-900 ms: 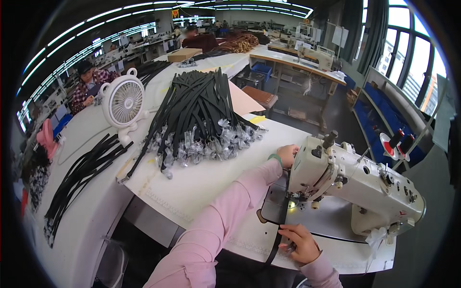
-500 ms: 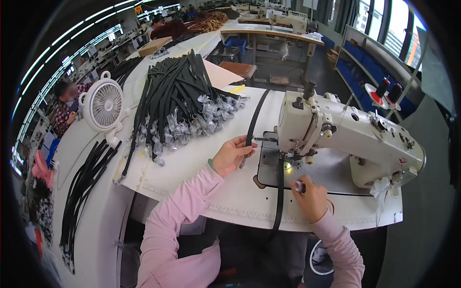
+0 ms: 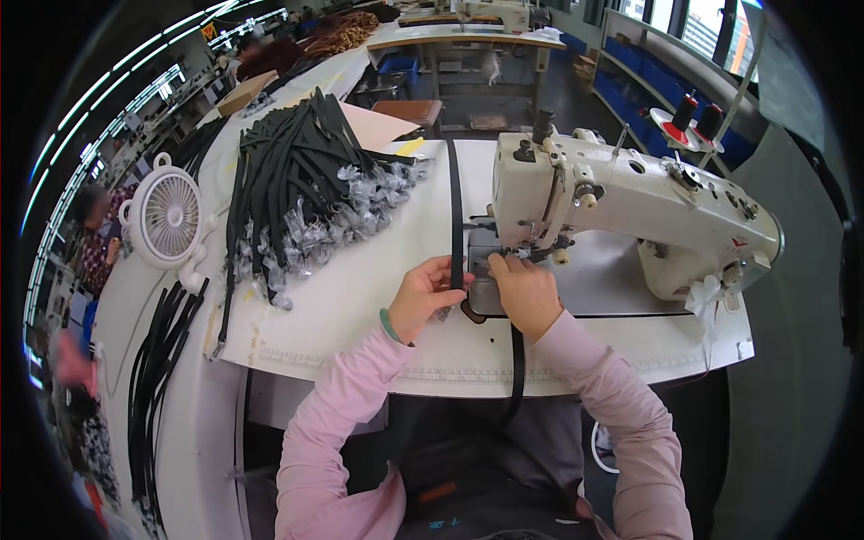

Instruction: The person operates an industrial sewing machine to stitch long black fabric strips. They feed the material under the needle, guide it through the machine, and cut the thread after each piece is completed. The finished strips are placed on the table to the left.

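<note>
Black strap (image 3: 455,216), pinched by left hand (image 3: 423,297) and pressed flat under right hand (image 3: 525,292), could skew at the needle just beyond the fingertips.

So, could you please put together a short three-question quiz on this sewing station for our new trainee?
1. True or false: the left hand pinches the long black strap beside the white sewing machine.
2. Where is the right hand? A) on the small white round fan B) on the grey machine bed just in front of the needle area C) on the red thread cones
3. Fill in: the pile of black straps with clear plastic-wrapped ends lies to the person's ____ of the machine.

Key: 1 true; 2 B; 3 left.
</note>
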A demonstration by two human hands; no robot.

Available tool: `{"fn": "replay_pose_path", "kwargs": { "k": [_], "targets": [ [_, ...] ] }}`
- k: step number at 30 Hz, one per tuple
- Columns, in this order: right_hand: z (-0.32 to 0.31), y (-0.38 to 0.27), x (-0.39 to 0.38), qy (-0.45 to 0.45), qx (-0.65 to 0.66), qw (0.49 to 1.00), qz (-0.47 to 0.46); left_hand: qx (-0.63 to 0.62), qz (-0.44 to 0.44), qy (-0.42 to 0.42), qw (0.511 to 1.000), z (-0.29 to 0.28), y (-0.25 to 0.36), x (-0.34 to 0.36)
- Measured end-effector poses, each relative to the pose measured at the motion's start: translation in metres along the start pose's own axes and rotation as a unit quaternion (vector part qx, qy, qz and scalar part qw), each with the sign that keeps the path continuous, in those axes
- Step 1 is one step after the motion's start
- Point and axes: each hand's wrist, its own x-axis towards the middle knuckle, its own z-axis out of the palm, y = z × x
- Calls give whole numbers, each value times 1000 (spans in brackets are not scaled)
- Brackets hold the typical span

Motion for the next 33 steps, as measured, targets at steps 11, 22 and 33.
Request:
{"fn": "replay_pose_path", "kwargs": {
  "k": [11,22,33],
  "targets": [
    [-43,30,-58,-154,247,939,-185,-17,30,20,999,1,3,0],
    [-42,22,-54,-108,232,954,-155,-144,65,43,987,-44,31,8],
    [-45,15,-50,-107,240,954,-144,-185,486,295,801,-296,253,-246]
  ]
}}
